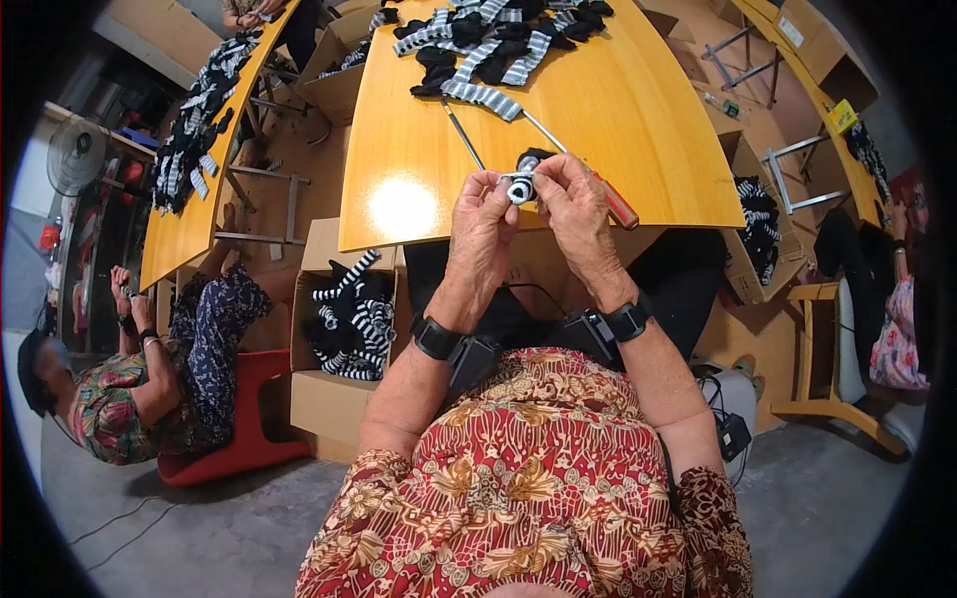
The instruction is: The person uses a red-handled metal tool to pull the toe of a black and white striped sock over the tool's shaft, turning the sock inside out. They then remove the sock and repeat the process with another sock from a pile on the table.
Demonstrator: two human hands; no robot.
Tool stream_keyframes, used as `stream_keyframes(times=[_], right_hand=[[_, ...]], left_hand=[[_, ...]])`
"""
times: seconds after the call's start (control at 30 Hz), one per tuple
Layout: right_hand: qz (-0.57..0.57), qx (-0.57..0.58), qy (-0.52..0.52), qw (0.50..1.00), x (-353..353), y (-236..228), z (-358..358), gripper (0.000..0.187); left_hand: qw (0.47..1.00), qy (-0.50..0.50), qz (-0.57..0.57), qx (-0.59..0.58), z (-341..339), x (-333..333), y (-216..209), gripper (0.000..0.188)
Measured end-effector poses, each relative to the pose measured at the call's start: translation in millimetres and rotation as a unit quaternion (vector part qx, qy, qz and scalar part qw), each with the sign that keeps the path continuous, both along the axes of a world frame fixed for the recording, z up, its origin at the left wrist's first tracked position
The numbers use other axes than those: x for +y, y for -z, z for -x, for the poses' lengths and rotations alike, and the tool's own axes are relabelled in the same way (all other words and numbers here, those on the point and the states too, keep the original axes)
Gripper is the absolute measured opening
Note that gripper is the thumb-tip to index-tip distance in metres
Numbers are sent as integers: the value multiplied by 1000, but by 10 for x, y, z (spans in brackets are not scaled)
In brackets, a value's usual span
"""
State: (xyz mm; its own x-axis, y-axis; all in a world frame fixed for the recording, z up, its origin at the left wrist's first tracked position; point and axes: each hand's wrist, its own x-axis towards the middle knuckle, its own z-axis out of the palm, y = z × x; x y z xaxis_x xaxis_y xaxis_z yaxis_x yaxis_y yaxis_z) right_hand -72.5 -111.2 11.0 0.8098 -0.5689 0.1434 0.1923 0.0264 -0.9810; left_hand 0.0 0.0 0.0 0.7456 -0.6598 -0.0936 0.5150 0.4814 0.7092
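My left hand (482, 227) and my right hand (578, 217) meet just above the near edge of the yellow table (648, 130). Both pinch a small black-and-white striped knit piece, seemingly a sock (519, 188), bunched into a ring with a dark opening towards me. A screwdriver with a red handle (620, 206) lies on the table beside my right hand, its shaft pointing away. Beyond my left hand lies a thin metal rod (463, 135); its near end is hidden by my fingers. One grey-striped sock (482, 98) lies near the far tips of both tools.
A heap of striped and black socks (498, 45) covers the table's far end. Open cartons of striped knitwear stand at left (324, 401) and right (776, 287). A person (135, 404) sits at the left on a red chair (244, 429), beside another sock-covered table (159, 244).
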Motion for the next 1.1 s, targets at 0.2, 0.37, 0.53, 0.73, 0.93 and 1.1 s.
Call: stream_keyframes(times=[0.2, 0.37, 0.53, 0.73, 0.93, 1.1], right_hand=[[-134, 7, -17, 991, -43, -57, 13, 6], [-264, -22, -126, 956, -73, -22, 95, 9], [-265, -56, -173, 947, -76, 16, 135, 11], [-140, -58, -72, 986, -52, 8, 88, 8], [-135, -57, -39, 988, -79, -11, 97, 7], [-166, -77, -64, 981, -83, -63, 95, 7]], left_hand=[[988, 120, 91, 43, 50, 27, -60, 13], [995, 92, 33, 7, -4, 106, -91, 16], [996, 75, 48, 16, -45, 109, 14, 12], [996, 13, -43, -74, 8, 56, -14, 10], [984, -60, -97, -134, 137, -14, -86, 11], [988, -67, -95, -97, 104, -37, -143, 9]])
